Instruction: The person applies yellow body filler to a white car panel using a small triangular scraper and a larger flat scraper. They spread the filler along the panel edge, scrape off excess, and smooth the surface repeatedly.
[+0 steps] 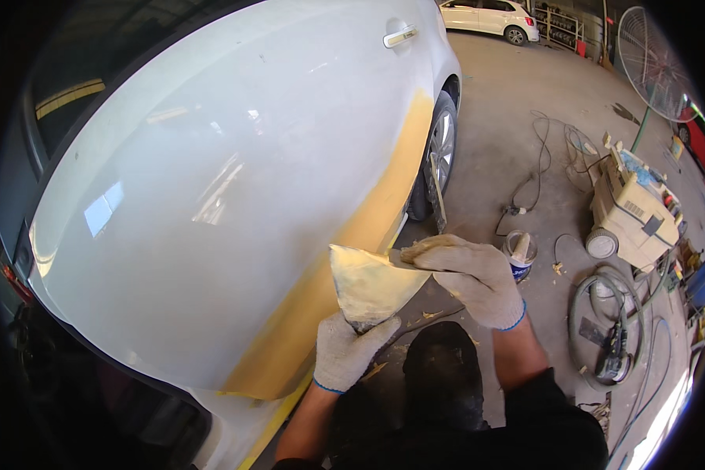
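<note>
My left hand (pixel 348 348), in a white knit glove, grips the lower corner of a roughly triangular filler spreader (pixel 372 286) smeared with pale yellow paste. My right hand (pixel 478 278), gloved too, is closed at the spreader's upper right edge. Its fingers point left, and what they pinch is seen too edge-on to make out. Both hands are just right of a white car door (pixel 235 188). Along that door's lower edge runs a broad yellow-tan filler band (pixel 352 243).
Beside the rear wheel (pixel 442 145), the floor holds an open tub (pixel 518 254), a beige wheeled machine (pixel 634 207) and a sander (pixel 615 356) with coiled hose. Cables trail around them. A large fan (pixel 662 63) and another white car (pixel 489 17) stand farther off.
</note>
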Tool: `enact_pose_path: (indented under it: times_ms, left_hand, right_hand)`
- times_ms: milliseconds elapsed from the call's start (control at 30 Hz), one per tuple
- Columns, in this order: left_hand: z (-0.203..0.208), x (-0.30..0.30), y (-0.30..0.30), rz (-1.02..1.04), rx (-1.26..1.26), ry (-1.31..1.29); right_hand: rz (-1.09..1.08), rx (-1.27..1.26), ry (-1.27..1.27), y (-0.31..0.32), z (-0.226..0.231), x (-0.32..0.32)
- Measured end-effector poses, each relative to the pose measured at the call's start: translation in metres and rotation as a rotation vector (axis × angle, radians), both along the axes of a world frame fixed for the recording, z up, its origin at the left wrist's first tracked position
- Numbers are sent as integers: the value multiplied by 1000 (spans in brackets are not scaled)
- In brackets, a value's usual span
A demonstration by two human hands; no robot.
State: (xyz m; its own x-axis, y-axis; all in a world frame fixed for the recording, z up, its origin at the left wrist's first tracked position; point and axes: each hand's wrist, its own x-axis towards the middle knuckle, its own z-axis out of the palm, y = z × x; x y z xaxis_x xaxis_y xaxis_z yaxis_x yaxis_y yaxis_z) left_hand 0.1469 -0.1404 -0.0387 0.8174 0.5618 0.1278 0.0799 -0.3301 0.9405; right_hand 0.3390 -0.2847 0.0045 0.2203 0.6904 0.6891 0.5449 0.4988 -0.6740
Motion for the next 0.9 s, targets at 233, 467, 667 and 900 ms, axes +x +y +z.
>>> enact_pose_path:
  times_ms: [233, 467, 667, 900]
  left_hand:
    - [-76, 27, -1, 453, 772, -119]
    - [-175, 33, -27, 270, 850, 257]
    - [-199, 14, -27, 77, 709, 452]
    - [-42, -89, -18, 804, 567, -117]
  right_hand:
    - [-121, -24, 1228, -10, -99, -3]
    - [68, -239, 1446, 5, -145, 3]
    - [77, 7, 1356, 13, -162, 67]
    - [-532, 231, 649, 105, -177, 259]
